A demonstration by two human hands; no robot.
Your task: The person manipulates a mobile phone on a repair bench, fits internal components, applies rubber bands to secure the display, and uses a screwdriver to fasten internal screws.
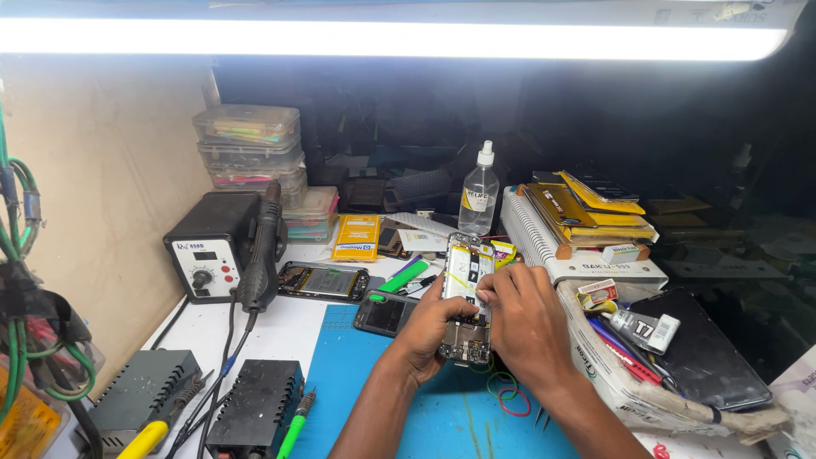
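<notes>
You have an opened phone (466,293) in both hands, held up just above the blue mat (442,408) near the middle of the bench. Your left hand (425,331) grips it from the lower left side, fingers curled shut around the edge and thumb pressed against the frame. Your right hand (518,319) comes in from the right, its fingertips pinched together on the phone's middle, on or just beside the battery area; whether you hold a small part or tool between them is too small to tell.

Judging from how things lie, the back cover is already off: the battery and the boards at the lower end are bare. The inner parts seem to be in place, so the work inside looks only partly done, and nothing shows the phone closed up again.

Around you, a second phone (384,313) lies on the mat's upper left corner, with a green-handled tool (401,279) just beside it and another opened phone (325,281) further left. A hot-air station (212,246) stands at the left with its handle in the holder. A clear bottle (479,194) stands behind the phone, and a tray of tools and tubes (633,340) sits to your right.
</notes>
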